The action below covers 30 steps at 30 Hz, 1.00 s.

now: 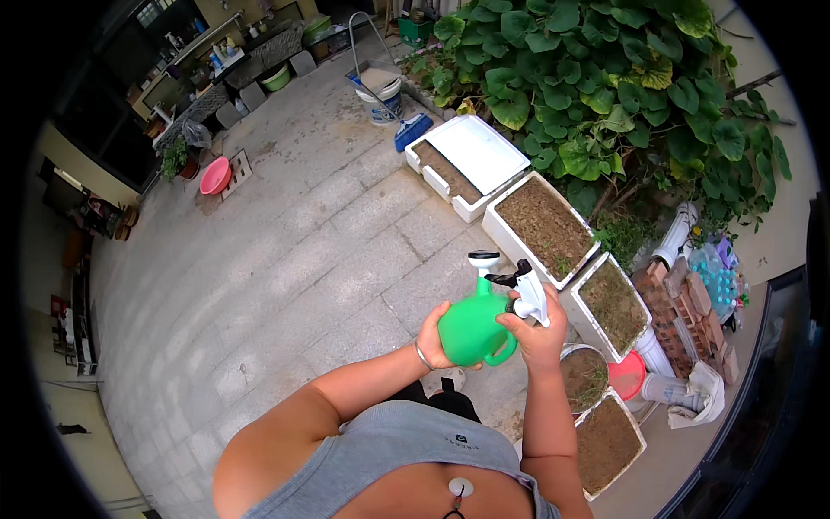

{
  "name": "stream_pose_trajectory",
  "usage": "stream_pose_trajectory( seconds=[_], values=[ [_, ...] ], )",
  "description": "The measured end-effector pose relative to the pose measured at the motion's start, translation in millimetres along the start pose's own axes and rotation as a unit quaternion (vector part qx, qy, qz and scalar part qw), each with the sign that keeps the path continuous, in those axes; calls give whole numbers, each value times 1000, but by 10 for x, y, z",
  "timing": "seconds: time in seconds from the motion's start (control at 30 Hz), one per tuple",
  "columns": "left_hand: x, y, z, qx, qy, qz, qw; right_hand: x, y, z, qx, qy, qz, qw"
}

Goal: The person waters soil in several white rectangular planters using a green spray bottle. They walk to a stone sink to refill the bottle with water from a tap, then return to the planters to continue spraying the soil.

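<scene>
A green watering can with a white and black spray trigger head is held up in front of my body. Its spout, topped by a black and white rose, points away from me. My left hand is closed around the can's left side. At the neck, my right hand grips just below the white trigger head, thumb toward the green body. A small green loop handle sticks out at the can's lower right.
White foam boxes of soil line the right, one with a white lid. Beyond are leafy vines, a brick stack, a red bucket, a blue broom and a bucket. A pink basin sits left on paving.
</scene>
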<state>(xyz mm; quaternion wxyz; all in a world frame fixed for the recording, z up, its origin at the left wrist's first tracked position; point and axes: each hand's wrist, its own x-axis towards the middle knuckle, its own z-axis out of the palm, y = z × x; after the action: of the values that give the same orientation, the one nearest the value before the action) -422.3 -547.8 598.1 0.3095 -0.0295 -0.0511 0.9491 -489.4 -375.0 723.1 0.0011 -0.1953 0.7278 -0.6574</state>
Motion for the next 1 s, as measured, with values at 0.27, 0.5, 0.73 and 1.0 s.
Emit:
stream_pose_trajectory(
  seconds=[0.27,0.5,0.73,1.0],
  values=[
    [-891,1278,141,23,32,233,972,1303,269,1656,177,-196,87,961],
    [-1503,3068,288,30,46,334,941,2454,337,3527,222,-281,106,928],
    [-1685,4861,699,23,-17,302,953,3938,303,4824,265,-351,85,894],
    [-1312,6753,884,36,69,338,938,5715,786,5693,247,-403,14,881]
  ],
)
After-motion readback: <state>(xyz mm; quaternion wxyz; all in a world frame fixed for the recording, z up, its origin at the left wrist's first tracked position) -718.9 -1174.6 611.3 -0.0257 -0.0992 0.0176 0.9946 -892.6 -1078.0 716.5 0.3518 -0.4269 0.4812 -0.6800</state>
